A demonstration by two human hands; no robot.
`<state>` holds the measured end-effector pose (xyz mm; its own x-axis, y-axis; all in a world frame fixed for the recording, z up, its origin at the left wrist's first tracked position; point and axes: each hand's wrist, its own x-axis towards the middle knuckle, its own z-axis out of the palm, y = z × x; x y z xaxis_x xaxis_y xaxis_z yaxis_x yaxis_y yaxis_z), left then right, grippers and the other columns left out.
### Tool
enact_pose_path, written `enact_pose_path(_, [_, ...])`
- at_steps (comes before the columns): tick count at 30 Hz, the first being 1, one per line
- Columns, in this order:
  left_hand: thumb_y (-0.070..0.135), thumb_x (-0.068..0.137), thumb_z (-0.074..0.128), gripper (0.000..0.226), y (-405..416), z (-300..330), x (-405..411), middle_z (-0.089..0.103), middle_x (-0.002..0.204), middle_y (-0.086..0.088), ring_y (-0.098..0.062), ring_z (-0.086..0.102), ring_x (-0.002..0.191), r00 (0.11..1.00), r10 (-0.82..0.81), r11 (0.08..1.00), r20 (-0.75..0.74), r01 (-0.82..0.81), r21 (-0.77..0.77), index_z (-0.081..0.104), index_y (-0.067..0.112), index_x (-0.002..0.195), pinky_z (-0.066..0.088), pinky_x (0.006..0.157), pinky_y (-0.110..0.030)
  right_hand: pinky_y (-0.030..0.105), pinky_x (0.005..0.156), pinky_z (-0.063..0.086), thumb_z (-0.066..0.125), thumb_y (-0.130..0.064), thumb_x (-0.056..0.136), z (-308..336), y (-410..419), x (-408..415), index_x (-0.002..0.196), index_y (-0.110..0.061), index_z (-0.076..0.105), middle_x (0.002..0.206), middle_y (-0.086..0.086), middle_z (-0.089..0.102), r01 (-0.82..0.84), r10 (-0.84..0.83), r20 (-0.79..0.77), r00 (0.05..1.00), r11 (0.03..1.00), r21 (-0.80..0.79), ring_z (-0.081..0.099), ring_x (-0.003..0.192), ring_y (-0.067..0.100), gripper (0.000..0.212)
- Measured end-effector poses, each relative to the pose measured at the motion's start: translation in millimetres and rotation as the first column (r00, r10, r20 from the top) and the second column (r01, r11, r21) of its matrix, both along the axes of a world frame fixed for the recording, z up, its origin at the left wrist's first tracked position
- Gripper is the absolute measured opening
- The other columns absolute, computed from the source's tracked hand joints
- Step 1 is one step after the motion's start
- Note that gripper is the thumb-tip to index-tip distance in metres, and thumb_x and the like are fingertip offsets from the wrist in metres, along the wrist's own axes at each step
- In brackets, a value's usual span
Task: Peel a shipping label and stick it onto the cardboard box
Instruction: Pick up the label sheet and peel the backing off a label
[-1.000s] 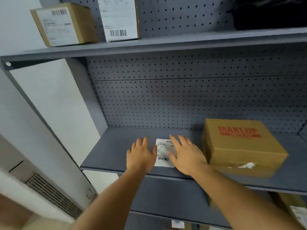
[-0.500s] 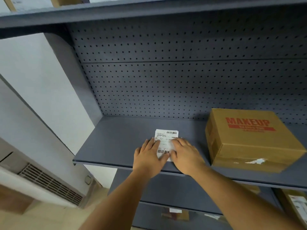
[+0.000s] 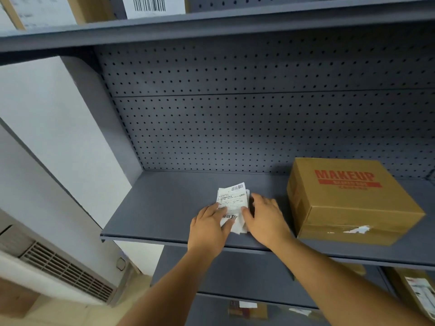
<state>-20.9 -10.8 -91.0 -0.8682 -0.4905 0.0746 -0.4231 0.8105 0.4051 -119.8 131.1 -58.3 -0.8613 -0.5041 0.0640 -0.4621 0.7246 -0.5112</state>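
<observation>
Grey metal shelving with a perforated back panel (image 3: 259, 128) fills the view; its flat, smooth shelf (image 3: 164, 208) serves as my work surface. Shipping label (image 3: 231, 203): a thin white printed sheet with barcodes, lying near the shelf's front edge, its near corner curled up and what looks like more white paper beneath. My left hand (image 3: 209, 229) rests on its near left part, thumb against the lifted corner, presumably to separate label from backing; whether it pinches the paper I cannot tell. My right hand (image 3: 266, 220) lies flat with fingers spread against the label's right edge, apparently steadying it, gripping nothing. Cardboard box (image 3: 348, 203): matte brown, rectangular, printed "MAKEUP" in red, with torn white residue on its front, standing just beside my right hand and awaiting the label.
</observation>
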Motion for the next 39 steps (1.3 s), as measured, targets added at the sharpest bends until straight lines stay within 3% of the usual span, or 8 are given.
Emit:
enact_pose_path(4, [0.052, 0.101, 0.049, 0.05, -1, 3, 2, 0.048, 0.155, 0.007, -0.015, 0.038, 0.143, 0.995, -0.036, 0.999, -0.092, 0.037, 0.014, 0.056, 0.028, 0.144, 0.033, 0.118, -0.036, 0.041, 0.074, 0.06, 0.055, -0.041, 0.097, 9, -8, 6, 0.096, -0.016, 0.072, 0.098, 0.0, 0.078, 0.08, -0.016, 0.302, 0.953, 0.976, -0.202, 0.072, 0.087, 0.02, 0.03])
enact_pose_path(10, [0.046, 0.1, 0.055, 0.053, 3, 22, 7, 0.044, 0.152, 0.01, -0.012, 0.041, 0.137, 0.978, -0.036, 0.98, -0.205, 0.075, 0.186, 0.05, 0.024, 0.148, 0.034, 0.11, -0.022, 0.035, 0.081, 0.062, 0.06, -0.017, 0.099, 18, -12, 9, 0.116, -0.018, 0.074, 0.111, -0.003, 0.077, 0.321, 0.066, 0.632, 0.772, 0.818, -0.477, 0.073, 0.093, 0.013, 0.022])
enact_pose_path(15, [0.038, 0.103, 0.05, 0.043, 9, 43, 15, 0.059, 0.127, 0.016, -0.006, 0.062, 0.109, 0.972, 0.102, 0.902, -0.211, -0.001, 0.431, 0.046, 0.032, 0.146, 0.044, 0.084, -0.018, 0.037, 0.09, 0.06, 0.059, -0.014, 0.1, 23, -9, 6, 0.12, -0.016, 0.072, 0.123, 0.001, 0.075, 0.368, 0.071, 0.637, 0.768, 0.764, -0.53, 0.072, 0.101, 0.015, 0.024])
enact_pose_path(18, [0.037, 0.101, 0.049, 0.025, 10, 51, 15, 0.074, 0.091, 0.002, -0.011, 0.061, 0.073, 0.969, 0.197, 0.82, -0.152, -0.078, 0.567, 0.066, 0.019, 0.106, 0.046, 0.064, -0.027, 0.038, 0.092, 0.059, 0.058, -0.016, 0.101, 26, -5, 5, 0.122, -0.015, 0.071, 0.126, 0.001, 0.074, 0.406, 0.058, 0.652, 0.756, 0.74, -0.537, 0.071, 0.101, 0.015, 0.025])
enact_pose_path(21, [0.033, 0.1, 0.052, 0.026, 13, 56, 16, 0.074, 0.084, 0.0, -0.012, 0.062, 0.07, 0.957, 0.243, 0.737, -0.157, -0.077, 0.672, 0.069, 0.016, 0.09, 0.046, 0.061, -0.028, 0.028, 0.08, 0.056, 0.058, -0.017, 0.102, 28, -2, 4, 0.123, -0.015, 0.07, 0.124, -0.001, 0.074, 0.423, 0.03, 0.639, 0.769, 0.725, -0.544, 0.069, 0.095, 0.01, 0.025])
enact_pose_path(25, [0.03, 0.097, 0.06, 0.023, 15, 60, 11, 0.073, 0.073, 0.009, 0.001, 0.056, 0.053, 0.922, 0.35, 0.613, -0.163, -0.094, 0.784, 0.075, 0.016, 0.087, 0.046, 0.064, -0.024, 0.045, 0.091, 0.061, 0.065, -0.017, 0.098, 30, 0, 5, 0.116, -0.018, 0.073, 0.117, -0.001, 0.078, 0.496, 0.121, 0.718, 0.686, 0.644, -0.583, 0.074, 0.101, 0.02, 0.02])
enact_pose_path(34, [0.018, 0.088, 0.077, 0.01, 10, 63, 13, 0.074, 0.078, -0.002, -0.013, 0.063, 0.069, 0.885, 0.46, 0.22, -0.073, -0.034, 0.975, 0.076, 0.009, 0.092, 0.048, 0.065, -0.027, 0.026, 0.063, 0.058, 0.068, -0.013, 0.096, 45, 4, 4, 0.114, -0.016, 0.072, 0.112, -0.004, 0.077, 0.418, 0.118, 0.673, 0.73, 0.702, -0.577, 0.073, 0.095, 0.015, 0.02])
enact_pose_path(39, [0.007, 0.084, 0.075, 0.012, 7, 63, 16, 0.073, 0.081, -0.007, -0.015, 0.061, 0.073, 0.888, 0.455, 0.173, -0.061, -0.021, 0.985, 0.076, 0.006, 0.096, 0.048, 0.069, -0.03, 0.016, 0.051, 0.051, 0.067, -0.012, 0.096, 51, 3, 6, 0.108, -0.019, 0.071, 0.106, -0.007, 0.076, 0.396, 0.105, 0.658, 0.745, 0.725, -0.563, 0.071, 0.085, 0.011, 0.015])
